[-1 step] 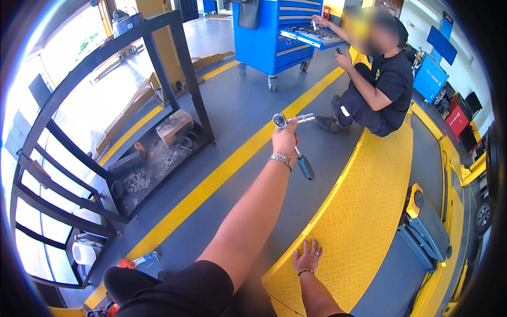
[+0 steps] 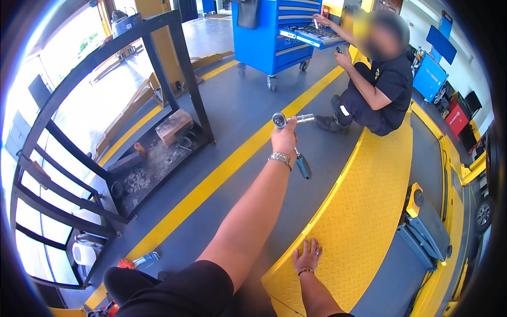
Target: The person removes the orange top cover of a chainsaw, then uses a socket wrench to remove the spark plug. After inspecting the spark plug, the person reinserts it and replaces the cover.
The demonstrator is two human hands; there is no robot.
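My left hand (image 2: 284, 141), with a metal watch at its wrist, is closed around a ratchet wrench (image 2: 303, 166) near its head. The round ratchet head shows above my fingers, and the blue-and-dark handle hangs below them. A long chrome socket (image 2: 305, 119) sticks out to the right from the head. My right hand (image 2: 307, 257) lies flat on the yellow diamond-plate platform (image 2: 354, 206), fingers apart and holding nothing.
A co-worker (image 2: 383, 90) squats on the platform's far end, one hand at the open drawer of a blue tool cabinet (image 2: 256, 39). A black metal frame cart (image 2: 190, 68) stands at left. An orange-and-blue tool (image 2: 140, 260) lies near my leg. A grey-and-yellow lift arm (image 2: 422, 227) is at right.
The co-worker's head has shifted slightly to the right. My hands and the ratchet wrench have barely moved.
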